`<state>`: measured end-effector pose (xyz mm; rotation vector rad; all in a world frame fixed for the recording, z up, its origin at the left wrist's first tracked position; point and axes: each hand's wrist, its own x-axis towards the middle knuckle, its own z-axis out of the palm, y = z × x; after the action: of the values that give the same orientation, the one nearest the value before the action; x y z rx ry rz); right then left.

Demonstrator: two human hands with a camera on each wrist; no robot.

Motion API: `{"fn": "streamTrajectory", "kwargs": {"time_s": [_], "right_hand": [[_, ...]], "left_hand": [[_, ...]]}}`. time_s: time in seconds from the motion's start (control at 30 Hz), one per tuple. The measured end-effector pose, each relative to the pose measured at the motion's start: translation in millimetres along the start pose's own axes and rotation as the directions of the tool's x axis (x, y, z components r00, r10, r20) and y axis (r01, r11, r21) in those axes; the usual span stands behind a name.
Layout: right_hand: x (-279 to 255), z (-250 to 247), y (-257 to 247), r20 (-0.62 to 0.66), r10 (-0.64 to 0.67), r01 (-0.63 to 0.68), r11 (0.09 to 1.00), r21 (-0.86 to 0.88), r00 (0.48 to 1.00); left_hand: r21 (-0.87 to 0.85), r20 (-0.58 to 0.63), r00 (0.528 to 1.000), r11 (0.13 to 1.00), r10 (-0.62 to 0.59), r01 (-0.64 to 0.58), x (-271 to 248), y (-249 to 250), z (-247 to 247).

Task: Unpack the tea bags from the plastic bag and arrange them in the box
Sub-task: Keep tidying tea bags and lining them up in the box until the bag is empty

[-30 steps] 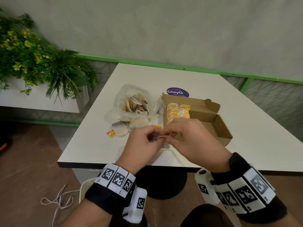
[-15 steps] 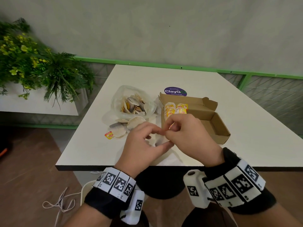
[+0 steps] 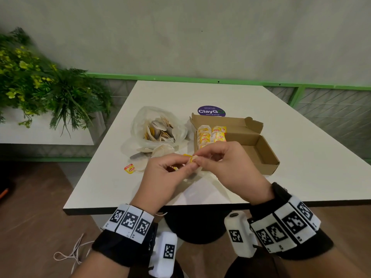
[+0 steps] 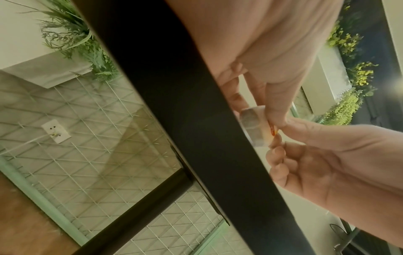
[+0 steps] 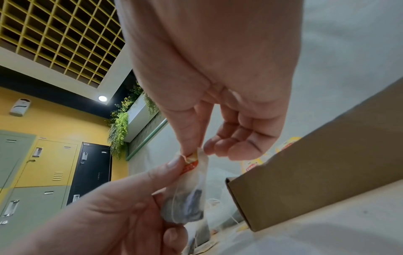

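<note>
Step in hand: readying one tea bag (image 3: 194, 159) over worktop (image 3: 301, 157), between plastic bag (image 3: 140, 121) and box (image 3: 261, 155).

Left hand (image 3: 168, 177) grip pinching tea bag and tag; right hand (image 3: 226, 165) grip pinching same tag from other side.

Next move, likely: carrying bag to box, laying it beside rows already lining left end (image 3: 210, 134); loose string needing tucking.

Writing: purple sticker (image 3: 211, 111) reading "ClayGO"; tag lettering red on yellow, unreadable.
</note>
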<state>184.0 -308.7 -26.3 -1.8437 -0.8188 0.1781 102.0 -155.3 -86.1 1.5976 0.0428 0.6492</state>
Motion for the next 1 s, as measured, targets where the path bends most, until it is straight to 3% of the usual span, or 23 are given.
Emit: {"fn": "streamTrajectory", "kwargs": {"time_s": [0.3, 0.63, 0.77, 0.87, 1.0], "right_hand": [[2.0, 2.6, 9.5, -0.057, 0.012, -0.011, 1.000, 0.018, 0.998], [-1.5, 1.7, 15.9, -0.010, 0.087, -0.083, 0.971, 0.223, 0.996], [7.4, -27.7, 13.9, -0.108, -0.003, 0.014, 0.994, 0.105, 0.994], [17.5, -57.7, 15.1, -0.177, 0.010, -0.013, 1.000, -0.015, 0.984], [22.7, -67.2, 20.8, -0.028, 0.114, -0.117, 0.983, -0.143, 0.993]], "left_hand": [[-0.034, 0.014, 1.000, 0.999, -0.024, 0.024, 1.6, 2.1, -1.8], [0.002, 0.035, 0.999, 0.999, -0.039, 0.039, 1.2, 4.5, -0.7], [0.090, 0.026, 0.997, 0.994, -0.066, 0.064, 1.2, 1.2, -0.5], [0.132, -0.001, 0.998, 0.989, -0.068, 0.067, 1.8, 0.2, -0.2], [0.169, -0.004, 0.996, 0.982, -0.084, 0.083, 1.8, 0.7, 2.6]]}}
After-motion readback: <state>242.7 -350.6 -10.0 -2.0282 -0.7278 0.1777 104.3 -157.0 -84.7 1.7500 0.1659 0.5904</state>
